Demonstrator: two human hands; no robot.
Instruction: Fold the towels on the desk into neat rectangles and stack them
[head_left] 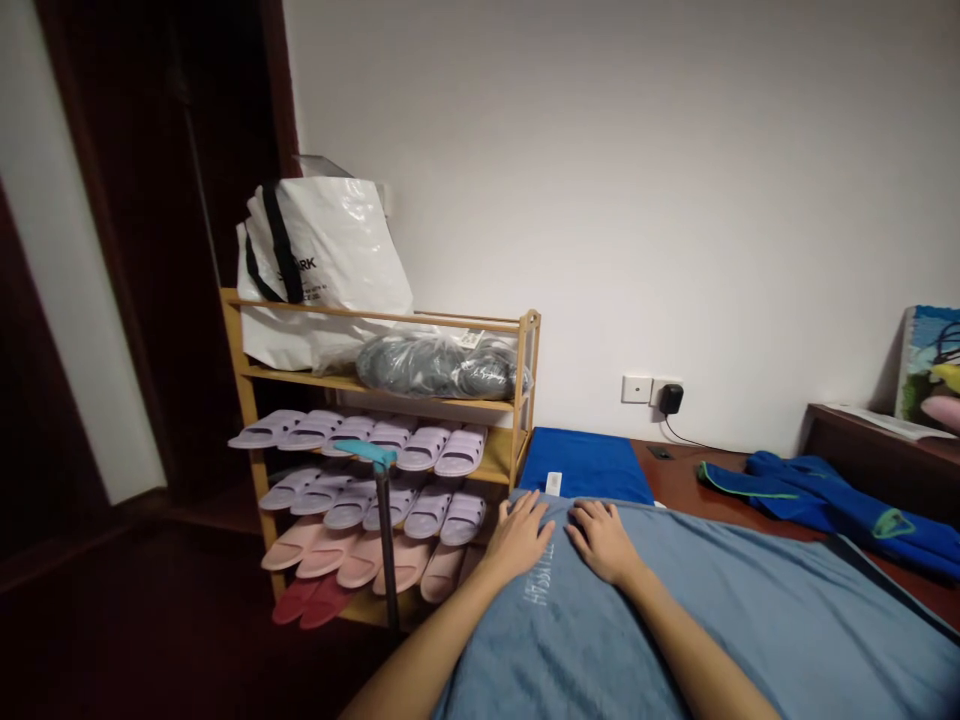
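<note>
Gray-blue cloth [750, 590], lower right: left hand [519, 535] and right hand [602, 540], fingers spread, likely smooth it; next maybe needs pressing.

We record the wearer's own body from the forearms down. Left hand [517, 537] and right hand [604, 541]: both bare, slim fingers [529, 506], separate thumbs. Left forearm [442, 633] and right forearm [675, 633]: bare over the full visible length, slender, smooth in outline, widening from narrow wrists. Fingernails: too small for us to resolve.
</note>
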